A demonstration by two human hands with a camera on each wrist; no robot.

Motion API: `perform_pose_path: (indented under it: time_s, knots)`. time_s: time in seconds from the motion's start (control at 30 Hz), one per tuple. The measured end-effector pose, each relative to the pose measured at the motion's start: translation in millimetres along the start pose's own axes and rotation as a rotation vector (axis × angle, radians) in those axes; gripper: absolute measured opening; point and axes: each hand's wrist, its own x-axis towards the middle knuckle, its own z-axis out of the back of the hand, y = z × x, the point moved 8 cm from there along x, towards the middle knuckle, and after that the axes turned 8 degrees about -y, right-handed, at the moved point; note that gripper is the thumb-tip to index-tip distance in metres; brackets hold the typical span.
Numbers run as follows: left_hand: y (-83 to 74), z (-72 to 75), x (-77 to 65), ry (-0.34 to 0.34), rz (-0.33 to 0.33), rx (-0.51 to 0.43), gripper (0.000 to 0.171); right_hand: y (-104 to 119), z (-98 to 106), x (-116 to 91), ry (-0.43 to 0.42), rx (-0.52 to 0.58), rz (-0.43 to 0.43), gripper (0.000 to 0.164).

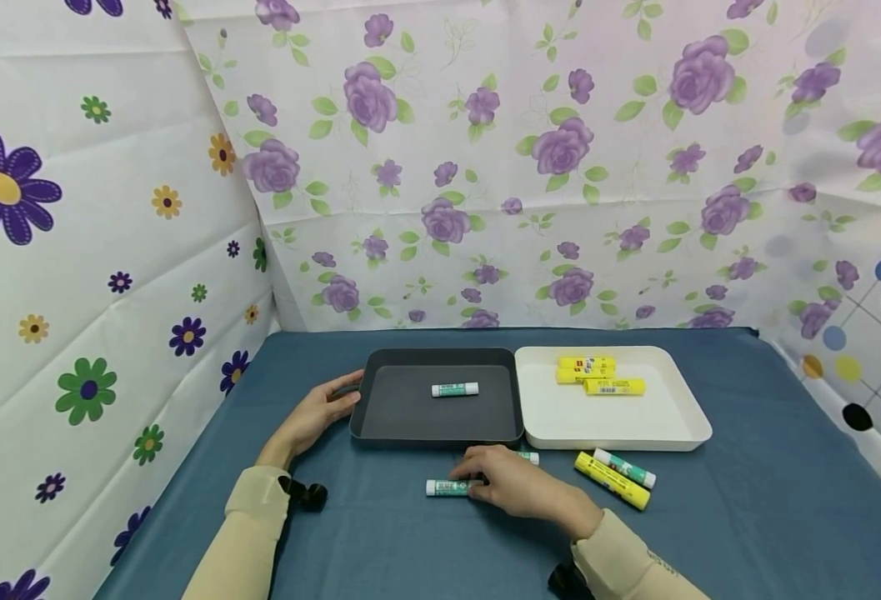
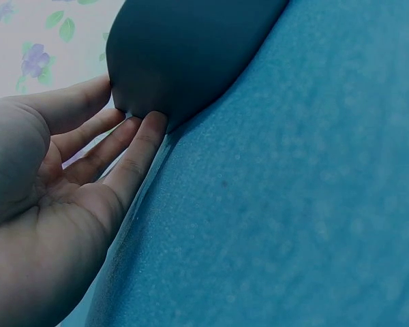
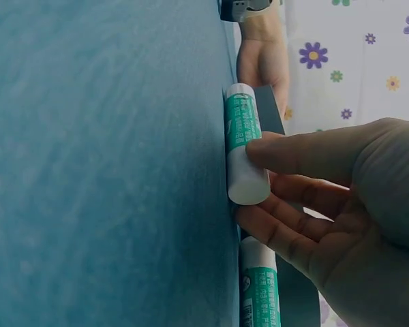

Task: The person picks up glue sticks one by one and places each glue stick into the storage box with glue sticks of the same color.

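Observation:
My right hand (image 1: 523, 483) pinches a green-and-white glue stick (image 1: 448, 488) lying in front of the dark grey tray (image 1: 440, 444). In the right wrist view the thumb is on this stick's white end, with the fingers on its far side. Another green-and-white glue stick (image 3: 262, 296) lies close by, mostly hidden behind the hand in the head view. My left hand (image 1: 308, 423) touches the left edge of the dark tray with extended fingers and thumb. Inside that tray is one green-and-white glue stick (image 1: 455, 389).
Against the dark tray's right side stands a white tray (image 1: 680, 425), holding three yellow glue sticks (image 1: 614, 387). In front of it a yellow glue stick (image 1: 613, 481) and a green-and-white one (image 1: 625, 468) lie side by side on the blue tablecloth (image 1: 778, 517). A flowered curtain (image 1: 440, 167) closes off the back.

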Motion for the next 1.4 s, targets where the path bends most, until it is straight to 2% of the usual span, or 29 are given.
perform_pose_path:
  time_s: [0.17, 0.5, 0.67, 0.93, 1.17, 1.4]
  knots:
    - [0.5, -0.4, 0.4, 0.002, -0.003, -0.003, 0.057, 1, 1, 0, -0.003, 0.014, 0.008, 0.029]
    - [-2.0, -1.5, -0.1, -0.006, 0.01, -0.006, 0.058, 5, 16, 0, -0.067, 0.154, 0.007, 0.03]
    - [-3.5, -2.1, 0.3, -0.005, 0.003, -0.005, 0.058, 7, 36, 4, -0.136, 0.184, 0.018, 0.029]
    - [-2.3, -1.6, -0.4, -0.004, -0.001, -0.006, 0.057, 10, 74, 20, -0.269, 0.148, 0.058, 0.029]
    - [-0.7, -1.6, 1.2, 0.0, 0.001, -0.011, 0.058, 2, 93, 35, -0.274, 0.169, 0.037, 0.029]
    - [-0.8, -1.5, 1.0, 0.005, 0.009, -0.014, 0.059, -16, 109, 55, -0.242, 0.22, -0.006, 0.029]
